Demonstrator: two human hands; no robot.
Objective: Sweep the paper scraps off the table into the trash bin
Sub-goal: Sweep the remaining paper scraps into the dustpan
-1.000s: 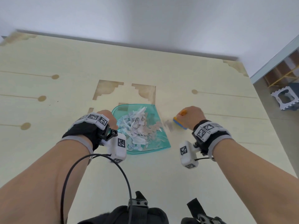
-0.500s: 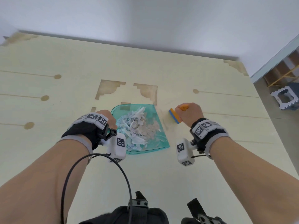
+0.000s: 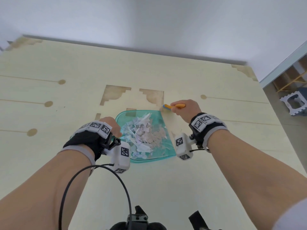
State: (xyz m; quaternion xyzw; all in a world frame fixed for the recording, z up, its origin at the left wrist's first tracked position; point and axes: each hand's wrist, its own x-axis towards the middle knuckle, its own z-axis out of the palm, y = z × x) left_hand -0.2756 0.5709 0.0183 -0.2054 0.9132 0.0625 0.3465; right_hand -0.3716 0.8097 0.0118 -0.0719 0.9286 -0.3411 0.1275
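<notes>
Filling most of the frame, the pale table (image 3: 166, 72) carries our teal dustpan (image 3: 163, 153) at the centre, and paper scraps (image 3: 142, 133) lie heaped inside it. Our left hand (image 3: 109, 128) sits at the dustpan's left edge; its fingers are hidden, so we cannot tell whether they are curled around anything. Just beyond the dustpan's upper right corner, our right hand (image 3: 186, 108) is closed around an orange brush (image 3: 174, 106), its blurred head seemingly touching the table.

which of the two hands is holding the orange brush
The right hand grips the orange brush beyond the dustpan's far corner; the left hand holds the teal dustpan instead.
</notes>
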